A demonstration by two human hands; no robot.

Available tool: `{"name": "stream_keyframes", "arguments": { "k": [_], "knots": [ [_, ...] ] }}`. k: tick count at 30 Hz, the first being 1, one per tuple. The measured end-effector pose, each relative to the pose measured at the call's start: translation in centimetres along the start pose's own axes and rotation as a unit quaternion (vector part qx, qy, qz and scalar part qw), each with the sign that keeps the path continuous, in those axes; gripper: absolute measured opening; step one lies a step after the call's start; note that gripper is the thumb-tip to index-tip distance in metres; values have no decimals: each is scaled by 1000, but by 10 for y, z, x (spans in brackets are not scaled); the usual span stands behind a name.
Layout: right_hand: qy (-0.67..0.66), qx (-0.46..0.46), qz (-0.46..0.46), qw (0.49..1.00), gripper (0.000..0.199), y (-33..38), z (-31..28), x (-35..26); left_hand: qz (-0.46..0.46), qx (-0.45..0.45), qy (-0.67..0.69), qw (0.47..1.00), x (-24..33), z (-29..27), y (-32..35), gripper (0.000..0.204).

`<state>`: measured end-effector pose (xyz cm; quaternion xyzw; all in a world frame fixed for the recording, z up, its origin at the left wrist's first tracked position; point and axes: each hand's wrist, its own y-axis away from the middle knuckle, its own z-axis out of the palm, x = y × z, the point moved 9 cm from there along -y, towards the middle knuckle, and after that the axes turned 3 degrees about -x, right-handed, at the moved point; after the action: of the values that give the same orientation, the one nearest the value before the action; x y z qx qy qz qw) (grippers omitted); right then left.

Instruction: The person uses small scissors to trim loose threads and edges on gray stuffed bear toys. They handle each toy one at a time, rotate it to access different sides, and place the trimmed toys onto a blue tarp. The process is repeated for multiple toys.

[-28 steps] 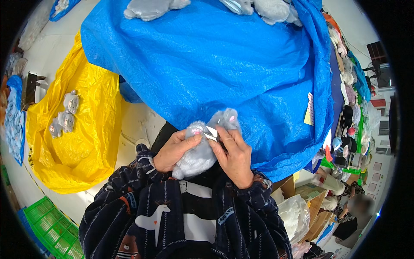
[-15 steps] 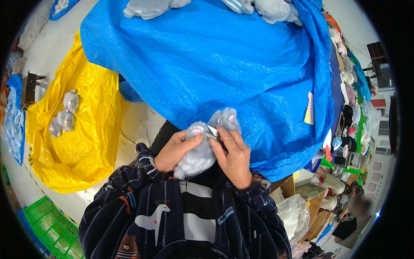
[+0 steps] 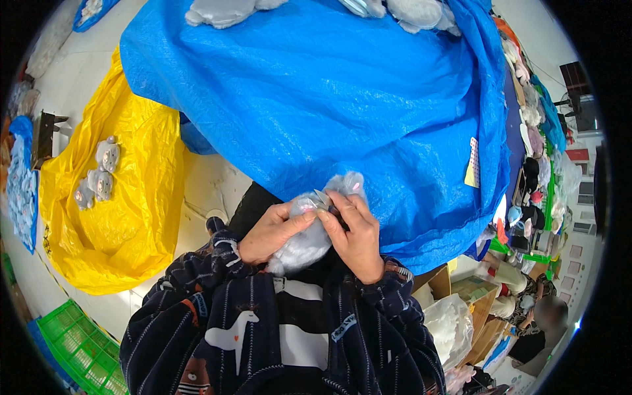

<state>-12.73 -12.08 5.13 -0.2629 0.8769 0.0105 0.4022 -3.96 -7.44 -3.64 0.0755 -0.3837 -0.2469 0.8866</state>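
Observation:
A grey plush toy (image 3: 299,249) with pink patches lies against my lap at the edge of the blue sheet. My left hand (image 3: 273,232) grips its side, thumb pressed into the fur near a pink patch. Between the fingers of my right hand (image 3: 356,236) are small thread snips (image 3: 321,197); their pointed silvery blades touch the fur near my left thumb. My right fingers hide most of their handle. Above them pokes out the upper end of the toy, with another pink patch.
A blue tarp sheet (image 3: 316,99) covers the surface ahead, with more grey plush pieces (image 3: 224,10) at its far edge. On the left, a yellow sack (image 3: 141,217) bears several small grey toys (image 3: 100,184). A green crate (image 3: 82,349) stands lower left; cardboard boxes (image 3: 480,299) and another person are at right.
Both hands have shifted slightly with the toy, and it is turned a little. The snips' blades sit lower and closer to my left thumb.

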Motion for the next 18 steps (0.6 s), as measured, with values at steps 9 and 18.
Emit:
{"name": "stream_keyframes", "arguments": {
  "k": [9, 18],
  "knots": [
    [39, -24, -15, 999, 29, -1, -10, -3, 8, -1, -65, 998, 12, 1, 3, 27],
    [-42, -63, -10, 997, 27, -9, 0, 1, 57, 4, -176, 983, 20, 2, 1, 23]
  ]
}}
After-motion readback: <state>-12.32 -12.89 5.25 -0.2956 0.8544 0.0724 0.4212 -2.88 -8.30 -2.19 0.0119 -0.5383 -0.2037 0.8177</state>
